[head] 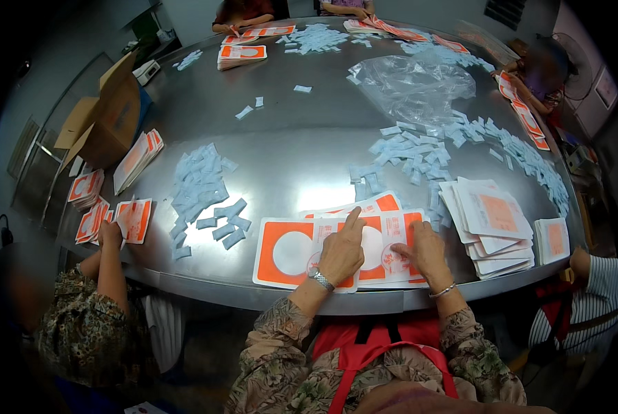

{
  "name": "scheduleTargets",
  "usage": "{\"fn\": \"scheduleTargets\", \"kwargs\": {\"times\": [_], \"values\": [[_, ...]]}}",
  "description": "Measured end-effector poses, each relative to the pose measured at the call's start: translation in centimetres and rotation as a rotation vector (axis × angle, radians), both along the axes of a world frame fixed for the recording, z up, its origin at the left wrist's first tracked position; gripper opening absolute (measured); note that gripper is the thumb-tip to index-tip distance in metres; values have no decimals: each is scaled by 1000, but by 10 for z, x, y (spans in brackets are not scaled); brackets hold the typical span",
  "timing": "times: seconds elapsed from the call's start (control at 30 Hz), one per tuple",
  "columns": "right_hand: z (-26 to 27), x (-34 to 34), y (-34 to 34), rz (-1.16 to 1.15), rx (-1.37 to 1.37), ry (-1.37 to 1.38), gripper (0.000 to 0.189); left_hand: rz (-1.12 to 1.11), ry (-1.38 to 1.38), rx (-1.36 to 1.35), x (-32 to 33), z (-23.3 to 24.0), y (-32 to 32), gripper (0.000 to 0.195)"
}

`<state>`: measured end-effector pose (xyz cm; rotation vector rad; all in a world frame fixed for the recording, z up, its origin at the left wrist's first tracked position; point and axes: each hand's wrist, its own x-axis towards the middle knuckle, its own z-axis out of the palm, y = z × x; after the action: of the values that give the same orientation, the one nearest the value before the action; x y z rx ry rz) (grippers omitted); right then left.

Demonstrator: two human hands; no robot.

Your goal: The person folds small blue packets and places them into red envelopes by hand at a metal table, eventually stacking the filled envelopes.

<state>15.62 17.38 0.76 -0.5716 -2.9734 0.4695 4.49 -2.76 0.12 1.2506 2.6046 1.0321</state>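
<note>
In front of me, several flat orange-and-white printed pouches (pixel 291 253) overlap in a fan along the table's near edge. Each has a round white area and bears writing. My left hand (pixel 342 251) lies on top of them, forefinger stretched out; its underside is hidden. At their right end is my right hand (pixel 427 251), its thumb on a pouch face and its fingers at the far right corner. Whether either hand grips a pouch is unclear. Beyond the fan lie small pale-blue sachets (pixel 366 181). A stack of white-faced pouches (pixel 495 217) stands right of my right hand.
The steel table (pixel 267 165) has a raised near rim. Sachet heaps (pixel 200 181) lie to the left and on the right. A clear plastic bag (pixel 412 88) rests farther back. An opened cardboard box (pixel 104 129) stands at left. A co-worker's hands (pixel 111 233) handle pouches nearby; others sit around the table.
</note>
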Motion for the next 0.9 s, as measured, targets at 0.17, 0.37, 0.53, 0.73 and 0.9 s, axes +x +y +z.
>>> {"fn": "scheduleTargets", "kwargs": {"times": [0.17, 0.37, 0.53, 0.73, 0.9], "values": [[7, 3, -7, -142, 100, 79, 80, -163, -202, 132, -21, -30, 0, 54], [11, 9, -11, -145, 111, 84, 84, -194, -122, 283, -7, -22, 15, 53], [2, 3, -9, -66, 234, 178, 82, -195, -198, 71, -4, -16, 20, 52], [12, 6, 1, -85, 112, 115, 88, -163, -160, -3, 0, -16, 29, 44], [10, 11, -1, -25, 186, 260, 79, -223, -90, 62, -1, -21, 24, 35]]}}
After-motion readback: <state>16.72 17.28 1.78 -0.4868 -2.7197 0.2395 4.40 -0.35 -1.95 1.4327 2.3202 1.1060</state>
